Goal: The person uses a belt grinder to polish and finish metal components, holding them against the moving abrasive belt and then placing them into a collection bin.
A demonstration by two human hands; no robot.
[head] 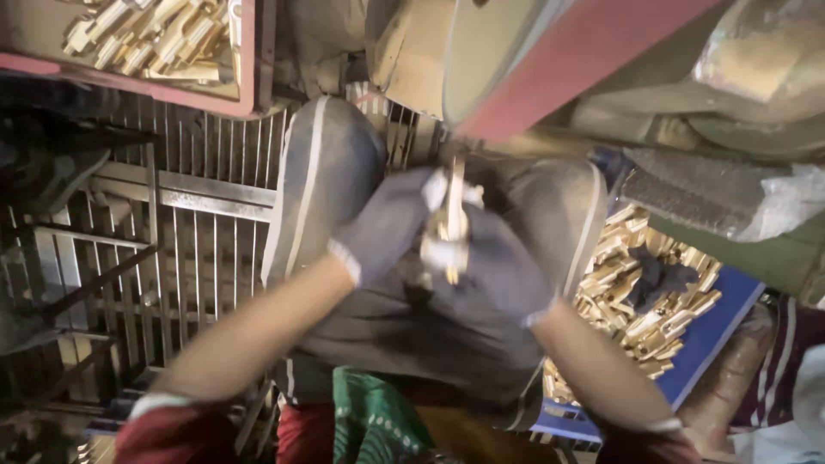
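I have both hands up in front of me, over my knees, each in a dark grey glove with pale worn fingertips. My left hand is curled around the upper part of a small brass piece, fingers pressed against it from the left. My right hand grips the same piece from the right and below, fingers closed on it, so the two gloves touch around the metal. The brass piece stands nearly upright between them, its top end reaching toward the lower edge of a red belt that slants down from the upper right; motion blur keeps me from telling whether metal and belt touch. To my right, just beside my knee, a blue tray holds a heap of brass parts with a dark rag lying on top. At the upper left a red-rimmed tray carries more brass parts. Under my left arm is a metal grille.
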